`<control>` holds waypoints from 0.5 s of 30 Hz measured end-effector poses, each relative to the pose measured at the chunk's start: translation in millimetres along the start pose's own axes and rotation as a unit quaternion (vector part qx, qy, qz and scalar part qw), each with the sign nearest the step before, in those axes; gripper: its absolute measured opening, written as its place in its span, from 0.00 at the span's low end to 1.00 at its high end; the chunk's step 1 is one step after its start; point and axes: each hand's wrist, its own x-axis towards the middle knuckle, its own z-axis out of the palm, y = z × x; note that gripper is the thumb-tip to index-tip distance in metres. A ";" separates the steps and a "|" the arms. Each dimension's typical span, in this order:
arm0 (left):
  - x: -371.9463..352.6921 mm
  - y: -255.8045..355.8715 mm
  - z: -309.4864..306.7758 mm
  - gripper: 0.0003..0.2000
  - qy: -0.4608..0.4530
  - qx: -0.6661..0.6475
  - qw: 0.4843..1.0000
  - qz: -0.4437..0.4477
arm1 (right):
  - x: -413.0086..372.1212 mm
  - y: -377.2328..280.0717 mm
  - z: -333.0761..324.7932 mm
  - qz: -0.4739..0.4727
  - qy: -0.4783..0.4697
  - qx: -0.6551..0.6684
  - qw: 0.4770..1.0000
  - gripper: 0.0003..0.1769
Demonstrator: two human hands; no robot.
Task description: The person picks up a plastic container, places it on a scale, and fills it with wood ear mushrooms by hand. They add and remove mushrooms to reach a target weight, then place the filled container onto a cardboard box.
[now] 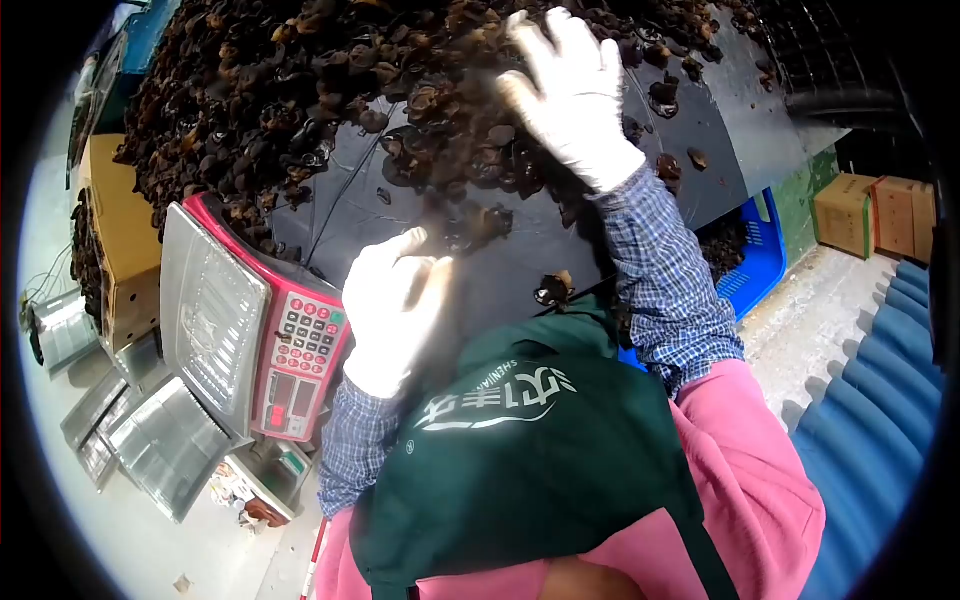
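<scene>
Dark brown, curled pieces like wood ear fungus (240, 100) lie heaped across the grey work surface (470, 290). My right hand (575, 95), in a white glove, is over the pile at the upper middle, with its fingers spread and nothing held. Nearer my body, my left hand (395, 300), also gloved in white, is over the surface beside the scale, its fingers apart and no piece visible in them. Between the hands are loose pieces (470, 225), partly blurred. One small piece (553, 289) sits close to my green apron.
A red scale (300, 350) with a metal pan (212, 310) stands at the left, near a cardboard box (125, 240). A blue crate (765, 260) is below the surface's right edge. Further right are cartons (848, 213) and blue corrugated sheeting (880, 390).
</scene>
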 end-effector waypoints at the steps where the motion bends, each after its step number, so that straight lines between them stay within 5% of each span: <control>1: -5.3 -8.5 6.7 0.07 0.030 -0.041 0.998 -0.028 | -0.1 -15.5 2.8 -0.022 -0.050 -0.040 0.998 0.32; 3: -9.6 -13.9 16.8 0.16 0.091 -0.021 0.994 -0.064 | -14.1 -49.8 -7.6 -0.106 -0.161 0.086 0.977 0.33; 4: -13.7 -20.9 18.9 0.22 0.087 -0.002 0.994 -0.072 | -26.1 -61.7 -8.3 -0.155 -0.140 0.082 0.975 0.31; 7: -23.4 -40.4 35.7 0.23 0.114 -0.028 0.989 -0.090 | -54.1 -73.3 -34.5 -0.197 -0.226 0.182 0.936 0.27; 10: -26.5 -45.2 43.0 0.24 0.100 -0.021 0.989 -0.104 | -72.1 -63.0 -52.6 -0.238 -0.211 0.175 0.932 0.26; 15: -35.5 -57.6 59.4 0.23 0.103 -0.094 0.979 -0.150 | -50.1 -16.0 -80.2 -0.102 -0.149 0.088 0.980 0.26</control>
